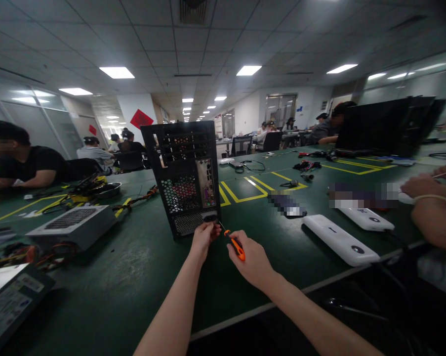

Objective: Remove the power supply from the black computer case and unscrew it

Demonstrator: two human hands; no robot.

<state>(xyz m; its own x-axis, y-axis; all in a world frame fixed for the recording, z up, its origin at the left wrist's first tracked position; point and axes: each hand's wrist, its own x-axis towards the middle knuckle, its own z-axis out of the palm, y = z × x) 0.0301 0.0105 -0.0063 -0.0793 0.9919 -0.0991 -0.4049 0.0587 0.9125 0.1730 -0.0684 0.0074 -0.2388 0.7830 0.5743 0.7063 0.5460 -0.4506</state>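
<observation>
On a dark green tabletop (134, 282) marked with yellow lines (230, 193), a black metal computer tower case (187, 175) stands upright before me, its back towards me. My right hand (253, 257) is closed around an orange-and-black screwdriver (236, 247), its thin shaft angled toward the case's lower right corner; my left hand (204, 238) has its fingertips bunched there, though I cannot tell whether they pinch anything.

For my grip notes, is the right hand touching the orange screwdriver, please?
Touching: the head view shows the right hand gripping the orange screwdriver by its handle.
</observation>
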